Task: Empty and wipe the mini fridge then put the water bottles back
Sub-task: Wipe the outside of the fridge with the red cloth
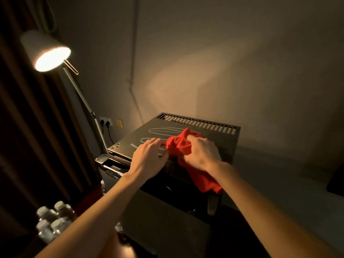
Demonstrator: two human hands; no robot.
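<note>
- Water bottles [54,220] sit nearest, low at near left, white caps up, bunched close together on a dark surface; so they're out of the fridge, well apart from both hands
- Mini fridge [145,135] stands mid-scene, its dark metal top lit by the lamp [46,53] at far left; vent slots run along the far edge; pale smear loops show on the left part of the top; door area at near side is dark, can't tell what's inside
- Red cloth [179,146] is bunched on the fridge top, right of centre; a tail hangs over the near edge & down the front
- Right hand [202,153] lies over the cloth w/ fingers curled into it, gripping & pressing it down
- Left hand [149,153] rests on the top just left of the cloth, fingers bent, tips at the cloth's edge; can't tell if it pinches the fabric or only steadies
- Judgement: wiping step underway, top surface; bottles not yet put back
- Risks: hanging tail could snag on the metal bracket [213,203] at the front, near right, & jerk the cloth free; wiping toward the far edge could catch fabric in the vent slots; dim light may leave smears missed; an elbow swing at near left could topple the bottles, since the left forearm passes just beside them
</note>
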